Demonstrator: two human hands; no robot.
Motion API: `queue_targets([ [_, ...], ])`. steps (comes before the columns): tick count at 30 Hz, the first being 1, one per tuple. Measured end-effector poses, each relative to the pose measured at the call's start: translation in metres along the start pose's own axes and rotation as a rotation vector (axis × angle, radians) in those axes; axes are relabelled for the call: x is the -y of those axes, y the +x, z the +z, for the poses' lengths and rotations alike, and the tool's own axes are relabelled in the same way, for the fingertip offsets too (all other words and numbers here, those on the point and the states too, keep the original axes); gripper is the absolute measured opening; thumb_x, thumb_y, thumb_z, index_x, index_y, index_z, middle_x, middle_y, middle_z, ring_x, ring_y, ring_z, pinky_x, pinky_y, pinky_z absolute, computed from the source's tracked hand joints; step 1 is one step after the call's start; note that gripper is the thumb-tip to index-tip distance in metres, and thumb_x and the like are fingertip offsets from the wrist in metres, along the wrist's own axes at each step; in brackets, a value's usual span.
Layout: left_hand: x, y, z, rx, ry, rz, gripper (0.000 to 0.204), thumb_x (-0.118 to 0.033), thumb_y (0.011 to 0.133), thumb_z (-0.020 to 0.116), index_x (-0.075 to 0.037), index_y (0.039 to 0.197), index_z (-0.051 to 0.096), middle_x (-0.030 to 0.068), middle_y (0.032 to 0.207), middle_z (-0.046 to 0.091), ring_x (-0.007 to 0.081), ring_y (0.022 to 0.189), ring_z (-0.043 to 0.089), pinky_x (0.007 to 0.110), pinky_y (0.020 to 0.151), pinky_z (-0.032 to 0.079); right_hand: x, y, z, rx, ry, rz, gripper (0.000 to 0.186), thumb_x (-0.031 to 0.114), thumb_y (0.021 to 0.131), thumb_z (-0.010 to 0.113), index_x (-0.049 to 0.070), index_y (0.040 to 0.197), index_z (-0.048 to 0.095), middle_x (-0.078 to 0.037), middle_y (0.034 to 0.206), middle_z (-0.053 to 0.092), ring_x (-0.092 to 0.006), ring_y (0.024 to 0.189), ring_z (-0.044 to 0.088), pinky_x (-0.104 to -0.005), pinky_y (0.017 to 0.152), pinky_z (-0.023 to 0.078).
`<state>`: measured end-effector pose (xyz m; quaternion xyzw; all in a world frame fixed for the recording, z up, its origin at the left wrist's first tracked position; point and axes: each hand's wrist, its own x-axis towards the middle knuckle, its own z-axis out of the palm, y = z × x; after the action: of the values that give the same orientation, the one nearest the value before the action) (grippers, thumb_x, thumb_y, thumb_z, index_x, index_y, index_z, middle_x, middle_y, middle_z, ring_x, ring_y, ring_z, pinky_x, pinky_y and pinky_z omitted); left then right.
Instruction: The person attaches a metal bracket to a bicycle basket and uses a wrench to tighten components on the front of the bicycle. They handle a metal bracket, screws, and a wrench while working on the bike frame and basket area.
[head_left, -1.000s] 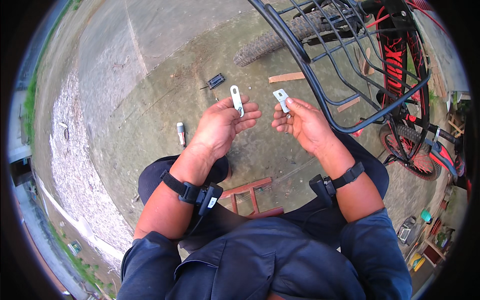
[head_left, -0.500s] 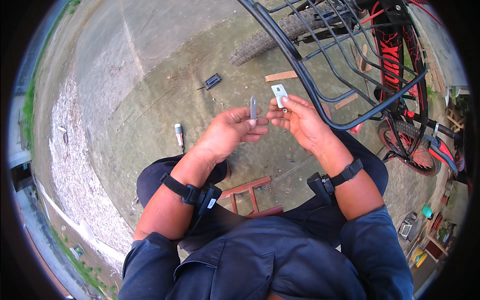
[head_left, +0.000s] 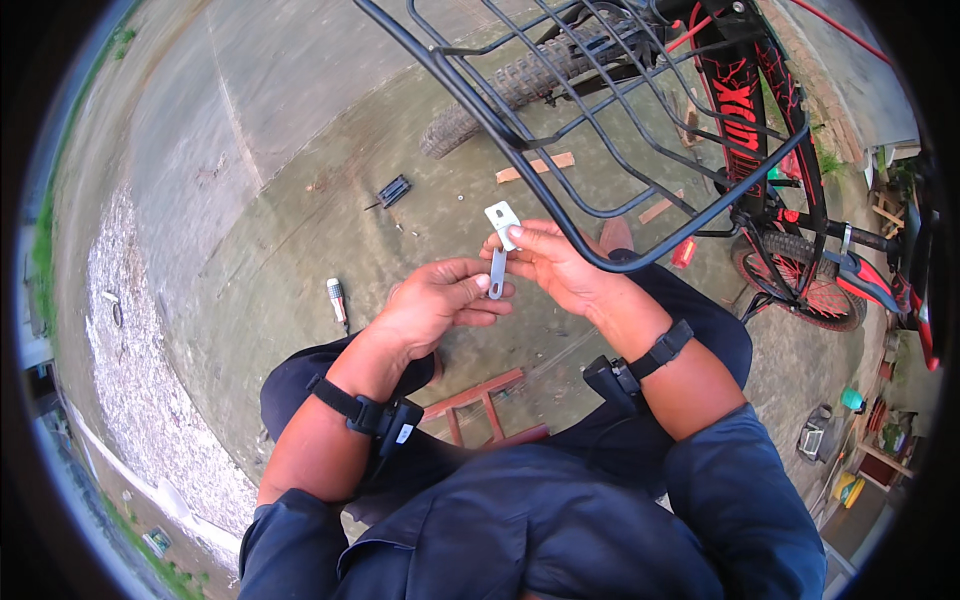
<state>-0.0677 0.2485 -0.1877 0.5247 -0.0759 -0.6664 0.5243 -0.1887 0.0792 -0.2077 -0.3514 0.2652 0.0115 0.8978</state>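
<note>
My left hand [head_left: 432,303] pinches a flat grey metal strip [head_left: 496,280] with a long slot in it. In my right hand [head_left: 562,265], thumb and fingers grip a small pale metal bracket [head_left: 501,216] with a hole near its upper end. The strip's upper end lies right by the bracket's lower edge, and the two hands nearly touch. Whether the parts are in contact I cannot tell. Just beyond the right hand hangs the rim of a black wire bicycle basket [head_left: 573,250].
A bicycle [head_left: 745,120] with black and red frame lies or stands at the right. On the concrete are a screwdriver [head_left: 336,297], a black pedal-like part [head_left: 393,191], a small nut [head_left: 460,197] and a wood strip [head_left: 535,168]. A reddish wooden stool frame [head_left: 475,390] is between my legs.
My hands have come together. The metal strip has dropped from above the left fingers to just below the bracket. The whole view has shifted slightly, so the basket appears farther left.
</note>
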Motion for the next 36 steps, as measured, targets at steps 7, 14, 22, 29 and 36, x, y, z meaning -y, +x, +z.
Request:
queue_targets([
  [7,0.008,0.007,-0.007,-0.048,-0.105,0.102,0.029,-0.003,0.098,0.049,0.006,0.125,0.053,0.0161,0.115,0.063,0.0255,0.105,0.066,0.031,0.087,0.055,0.007,0.0,-0.003,-0.124,0.061,-0.081,0.021,0.014,0.097,0.056,-0.001,0.111,0.062,-0.014,0.105,0.066,-0.026,0.1,0.065,-0.0379,0.092,0.052],
  [14,0.0,0.008,-0.01,-0.24,-0.091,0.168,0.032,-0.003,0.099,0.046,0.008,0.129,0.047,0.0187,0.117,0.063,0.024,0.102,0.067,0.028,0.083,0.056,0.003,0.004,-0.011,-0.199,-0.019,-0.087,0.024,0.017,0.098,0.056,0.001,0.114,0.062,-0.014,0.112,0.066,-0.0233,0.103,0.063,-0.0374,0.093,0.051],
  [22,0.002,0.009,-0.015,-0.279,-0.05,0.192,0.022,-0.008,0.099,0.052,0.003,0.117,0.056,0.0133,0.106,0.067,0.0185,0.091,0.068,0.026,0.074,0.054,0.002,0.002,-0.004,-0.142,-0.006,0.004,0.025,0.02,0.096,0.06,0.003,0.113,0.064,-0.009,0.108,0.068,-0.0173,0.092,0.067,-0.0313,0.085,0.055],
  [29,0.012,0.013,-0.01,-0.259,0.216,0.096,0.019,-0.014,0.094,0.063,0.001,0.107,0.063,0.0063,0.095,0.066,0.0123,0.079,0.064,0.023,0.063,0.047,0.001,0.001,-0.005,-0.093,0.014,0.025,0.033,0.021,0.101,0.05,-0.002,0.123,0.057,-0.019,0.121,0.063,-0.0256,0.109,0.064,-0.0371,0.094,0.053],
  [36,0.015,0.013,-0.005,-0.259,0.288,0.056,0.018,-0.016,0.093,0.066,0.0,0.102,0.064,0.0023,0.084,0.064,0.0089,0.069,0.06,0.021,0.055,0.043,0.002,-0.002,0.003,-0.051,-0.023,0.076,0.034,0.018,0.101,0.049,-0.005,0.126,0.055,-0.021,0.121,0.062,-0.0308,0.113,0.063,-0.0394,0.096,0.053],
])
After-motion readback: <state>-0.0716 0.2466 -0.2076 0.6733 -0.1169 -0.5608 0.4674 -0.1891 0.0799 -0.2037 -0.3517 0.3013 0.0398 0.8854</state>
